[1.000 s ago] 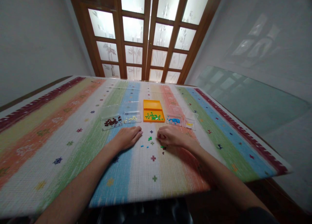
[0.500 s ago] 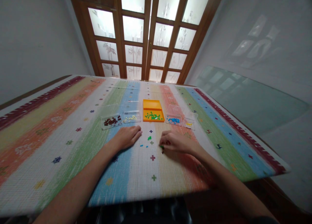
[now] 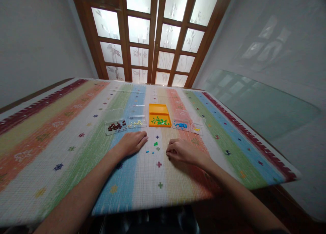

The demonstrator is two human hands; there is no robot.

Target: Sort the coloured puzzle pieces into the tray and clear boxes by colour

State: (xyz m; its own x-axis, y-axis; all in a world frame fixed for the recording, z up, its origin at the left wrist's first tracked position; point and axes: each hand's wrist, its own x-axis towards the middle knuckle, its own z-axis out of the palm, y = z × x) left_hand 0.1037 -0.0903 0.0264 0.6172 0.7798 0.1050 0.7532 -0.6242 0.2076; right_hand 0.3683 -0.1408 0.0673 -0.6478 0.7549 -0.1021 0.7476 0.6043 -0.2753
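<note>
My left hand [image 3: 133, 141] rests palm down on the striped tablecloth, fingers stretched out and close together, nothing in it. To its right lie two small blue bricks [image 3: 147, 151] and a little green brick cluster [image 3: 155, 144]. My right hand [image 3: 179, 150] is curled, thumb and fingers pinched at the cloth. A tiny dark brown brick [image 3: 169, 159] shows at its fingertips; the fingers hide whatever else is there.
Behind my hands stands an open orange box [image 3: 160, 125] with green bricks. Clear boxes hold brown bricks [image 3: 116, 126], cream bricks [image 3: 137, 123], blue bricks [image 3: 180, 125] and yellow bricks [image 3: 196, 129]. The tablecloth [image 3: 146, 190] reaches the near table edge.
My right hand has dipped slightly toward me over the brown brick, and the green piece at its fingertips is now hidden. My left hand has stayed in place.
</note>
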